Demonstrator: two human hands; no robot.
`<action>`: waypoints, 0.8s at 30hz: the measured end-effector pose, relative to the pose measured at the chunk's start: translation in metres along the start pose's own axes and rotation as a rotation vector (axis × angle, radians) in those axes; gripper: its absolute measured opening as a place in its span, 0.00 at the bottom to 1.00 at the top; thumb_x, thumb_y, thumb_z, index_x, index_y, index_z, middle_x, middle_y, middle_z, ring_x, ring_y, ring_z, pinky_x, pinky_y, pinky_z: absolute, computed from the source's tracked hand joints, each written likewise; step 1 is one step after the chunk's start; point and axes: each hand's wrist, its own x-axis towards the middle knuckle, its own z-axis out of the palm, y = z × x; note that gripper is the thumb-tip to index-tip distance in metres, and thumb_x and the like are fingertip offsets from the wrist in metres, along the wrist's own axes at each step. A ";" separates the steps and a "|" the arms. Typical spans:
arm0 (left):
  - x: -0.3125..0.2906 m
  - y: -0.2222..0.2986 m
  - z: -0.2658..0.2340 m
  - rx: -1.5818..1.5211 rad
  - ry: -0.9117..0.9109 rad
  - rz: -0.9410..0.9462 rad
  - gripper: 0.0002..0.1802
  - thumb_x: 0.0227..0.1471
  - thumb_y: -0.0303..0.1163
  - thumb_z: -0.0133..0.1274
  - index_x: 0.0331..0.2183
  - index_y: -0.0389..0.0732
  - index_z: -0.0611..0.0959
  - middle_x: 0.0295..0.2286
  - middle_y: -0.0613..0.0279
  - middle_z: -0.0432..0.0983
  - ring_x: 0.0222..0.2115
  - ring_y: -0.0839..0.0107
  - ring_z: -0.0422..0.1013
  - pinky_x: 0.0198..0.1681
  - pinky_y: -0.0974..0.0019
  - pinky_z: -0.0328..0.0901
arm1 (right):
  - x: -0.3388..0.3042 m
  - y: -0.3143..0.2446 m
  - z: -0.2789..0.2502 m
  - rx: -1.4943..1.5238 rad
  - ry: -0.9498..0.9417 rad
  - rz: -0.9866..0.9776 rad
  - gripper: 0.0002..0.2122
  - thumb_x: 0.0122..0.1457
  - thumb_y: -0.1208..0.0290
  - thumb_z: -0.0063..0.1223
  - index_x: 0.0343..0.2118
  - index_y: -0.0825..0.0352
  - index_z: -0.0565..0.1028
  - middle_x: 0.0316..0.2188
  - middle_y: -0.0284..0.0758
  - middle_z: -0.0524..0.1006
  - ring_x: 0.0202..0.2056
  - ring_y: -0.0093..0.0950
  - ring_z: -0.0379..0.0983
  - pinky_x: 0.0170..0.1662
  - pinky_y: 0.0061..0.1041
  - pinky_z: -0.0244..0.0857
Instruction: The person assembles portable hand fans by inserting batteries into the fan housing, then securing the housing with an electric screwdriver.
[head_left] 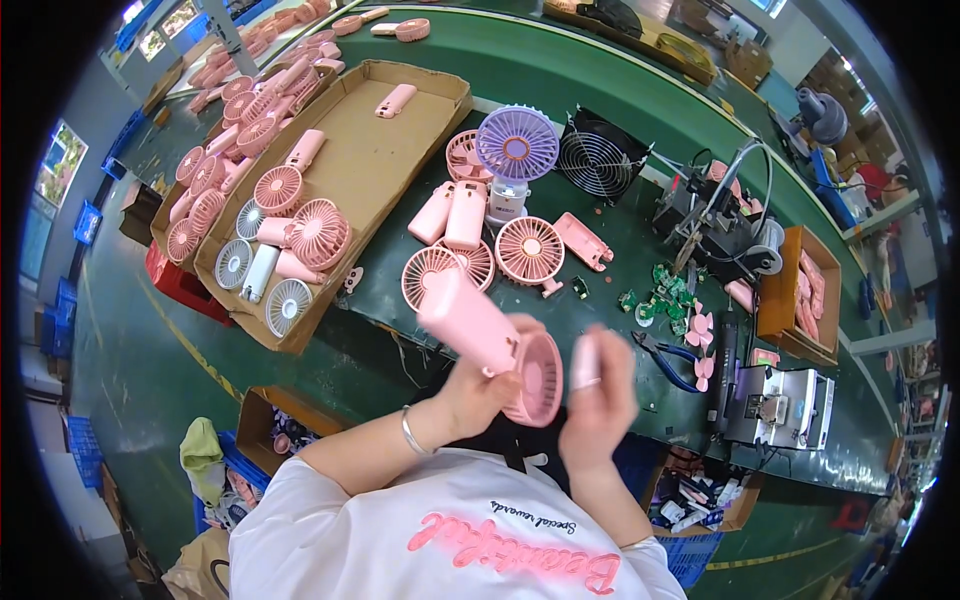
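My left hand (474,396) is closed around a pink handheld fan (468,318) in front of my chest. The fan's handle tilts up to the left, and its round head lies toward my right hand. Close beside that head, my right hand (598,400) is raised and blurred; a pale wrap covers one fingertip. Whether its fingers hold anything is hidden by the blur. Just beyond the held fan, more pink fans (530,250) and loose pink handles (466,215) lie on the green table (390,300). A purple-headed fan (517,143) stands upright behind them.
At left, a cardboard tray (360,130) holds pink and white fans. Pliers (668,362), green circuit boards (665,300) and small pink fan blades (700,330) lie at right. Behind them stand a black machine (705,225), a black cooling fan (600,155) and a cardboard box (795,325).
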 end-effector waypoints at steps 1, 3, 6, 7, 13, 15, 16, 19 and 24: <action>0.006 0.004 -0.012 0.275 0.056 0.111 0.28 0.55 0.45 0.51 0.49 0.33 0.69 0.45 0.56 0.68 0.43 0.66 0.67 0.48 0.62 0.63 | 0.009 -0.001 -0.001 0.148 0.183 0.167 0.21 0.56 0.65 0.47 0.49 0.76 0.70 0.45 0.45 0.69 0.46 0.37 0.68 0.52 0.32 0.61; 0.031 0.004 -0.048 1.205 0.125 0.327 0.26 0.45 0.29 0.58 0.48 0.37 0.71 0.39 0.52 0.71 0.37 0.62 0.69 0.45 0.61 0.65 | 0.014 0.023 -0.017 0.064 0.215 0.040 0.23 0.55 0.64 0.48 0.49 0.76 0.69 0.46 0.45 0.68 0.48 0.37 0.66 0.54 0.31 0.57; 0.108 0.059 -0.088 1.787 -0.320 -0.149 0.25 0.51 0.20 0.43 0.52 0.42 0.69 0.37 0.50 0.72 0.38 0.60 0.71 0.43 0.61 0.68 | -0.002 0.066 -0.040 -0.208 0.140 -0.051 0.24 0.50 0.66 0.52 0.48 0.75 0.69 0.44 0.46 0.67 0.47 0.40 0.65 0.53 0.33 0.58; 0.124 0.018 -0.135 1.938 -0.231 -0.133 0.21 0.50 0.21 0.46 0.48 0.43 0.71 0.37 0.52 0.70 0.40 0.63 0.69 0.44 0.63 0.68 | -0.001 0.061 -0.037 -0.188 0.088 -0.041 0.23 0.49 0.67 0.52 0.48 0.74 0.70 0.44 0.46 0.67 0.47 0.40 0.65 0.52 0.33 0.58; 0.211 -0.031 -0.180 0.538 0.190 0.059 0.18 0.54 0.25 0.47 0.48 0.41 0.67 0.48 0.54 0.62 0.44 0.68 0.67 0.46 0.68 0.67 | 0.003 0.061 -0.028 -0.373 0.004 -0.080 0.26 0.42 0.69 0.61 0.48 0.69 0.70 0.43 0.44 0.67 0.45 0.42 0.64 0.50 0.36 0.58; 0.226 -0.031 -0.177 0.141 0.081 -0.174 0.30 0.53 0.22 0.51 0.57 0.39 0.63 0.55 0.53 0.62 0.47 0.66 0.68 0.52 0.65 0.64 | 0.004 0.060 -0.030 -0.392 -0.007 -0.084 0.27 0.42 0.68 0.61 0.48 0.69 0.70 0.44 0.44 0.66 0.46 0.42 0.63 0.50 0.37 0.58; 0.226 -0.028 -0.170 0.137 0.075 -0.175 0.30 0.53 0.22 0.51 0.57 0.39 0.63 0.55 0.53 0.62 0.47 0.66 0.68 0.52 0.65 0.64 | 0.004 0.061 -0.031 -0.412 -0.020 -0.097 0.27 0.42 0.68 0.62 0.48 0.68 0.70 0.44 0.44 0.66 0.46 0.42 0.63 0.50 0.37 0.58; 0.217 -0.009 -0.160 0.640 -0.213 0.077 0.32 0.48 0.19 0.53 0.56 0.37 0.66 0.52 0.50 0.66 0.56 0.60 0.61 0.56 0.62 0.60 | 0.008 0.058 -0.030 -0.433 -0.038 -0.101 0.27 0.41 0.68 0.63 0.48 0.68 0.70 0.44 0.44 0.66 0.46 0.42 0.63 0.50 0.37 0.58; 0.178 0.021 -0.155 1.242 0.198 0.329 0.25 0.46 0.17 0.49 0.49 0.38 0.71 0.49 0.44 0.66 0.48 0.46 0.67 0.50 0.53 0.64 | 0.004 0.057 -0.028 -0.407 -0.036 -0.110 0.27 0.41 0.69 0.63 0.48 0.69 0.70 0.44 0.45 0.67 0.46 0.42 0.64 0.50 0.37 0.58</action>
